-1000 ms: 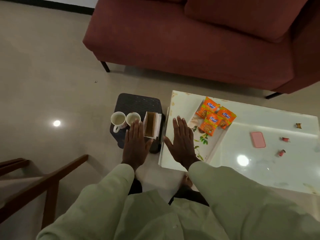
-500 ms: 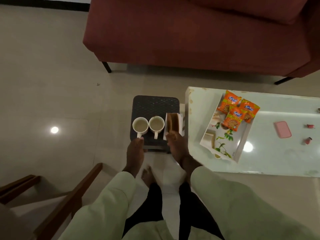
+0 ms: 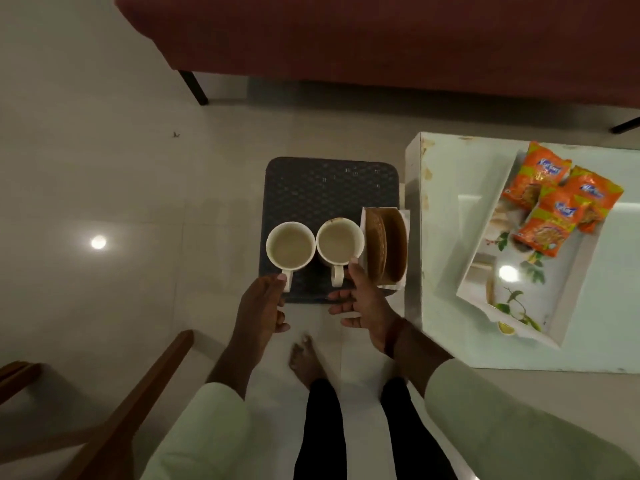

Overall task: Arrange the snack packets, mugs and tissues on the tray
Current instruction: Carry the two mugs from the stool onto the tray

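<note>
Two white mugs stand side by side on a dark stool (image 3: 329, 188), both with their handles turned toward me. My left hand (image 3: 259, 306) has a fingertip on the handle of the left mug (image 3: 290, 245). My right hand (image 3: 360, 303) has its fingers spread, and its thumb rests against the right mug (image 3: 339, 241) beside the handle. A wicker tissue holder (image 3: 386, 245) with white tissues stands just right of the mugs. Three orange snack packets (image 3: 554, 209) lie at the far end of the white floral tray (image 3: 547, 296) on the table.
The tray sits on a white glossy table (image 3: 443, 323) right of the stool. A red sofa (image 3: 381, 39) runs along the far side. A wooden chair arm (image 3: 138, 393) is at the lower left. My bare foot (image 3: 304, 358) stands on the tiled floor before the stool.
Both hands have dropped from a raised, flat pose to the mugs. The view has shifted left and closer, centring on the stool.
</note>
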